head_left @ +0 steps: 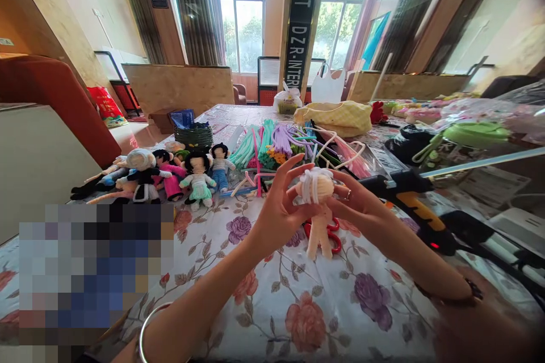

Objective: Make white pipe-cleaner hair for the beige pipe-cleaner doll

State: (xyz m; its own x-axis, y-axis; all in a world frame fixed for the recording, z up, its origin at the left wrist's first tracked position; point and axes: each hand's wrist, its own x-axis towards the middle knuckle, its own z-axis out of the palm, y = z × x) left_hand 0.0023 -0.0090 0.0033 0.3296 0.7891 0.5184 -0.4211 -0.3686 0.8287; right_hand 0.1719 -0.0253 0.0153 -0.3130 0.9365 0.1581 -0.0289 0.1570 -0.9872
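Between both hands is a small cream doll (319,232) made of fuzzy stems, upright, with white strands wrapped on one side of its head. My left hand (283,201) grips the head from the left, index finger raised and thumb at the neck. From the other side, my right hand (351,201) pinches the head, a ring on one finger. Red-handled scissors (336,243) lie on the flowered tablecloth (272,295) behind the doll's legs; their blades are hidden.
Several finished dolls (198,178) sit at left. Bundles of coloured fuzzy stems (272,142) lie beyond my hands, before a yellow cloth bundle (336,118). A black and yellow glue gun (419,210) stands close to my right forearm. A green-lidded container (472,136) is at right.
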